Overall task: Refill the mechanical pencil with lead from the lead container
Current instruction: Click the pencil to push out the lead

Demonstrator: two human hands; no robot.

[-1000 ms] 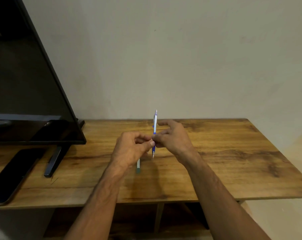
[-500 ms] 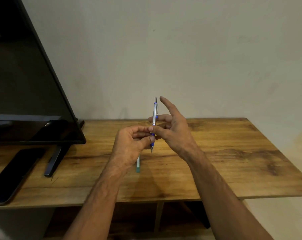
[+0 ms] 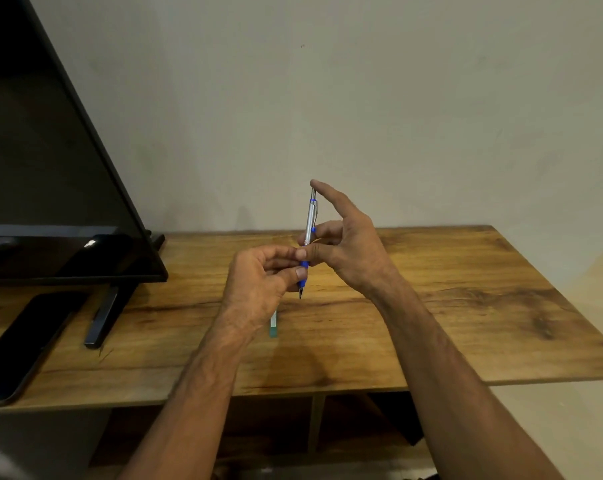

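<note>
The left hand [image 3: 258, 285] pinches the blue grip of the upright silver mechanical pencil [image 3: 308, 233]; the right hand [image 3: 352, 251] steadies its barrel, index fingertip on top, above the wooden table [image 3: 466, 306].

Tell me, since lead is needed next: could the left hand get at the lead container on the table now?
Probably not yet: the left hand is pinching the pencil, though the lead container lies unobstructed just beneath it.
</note>
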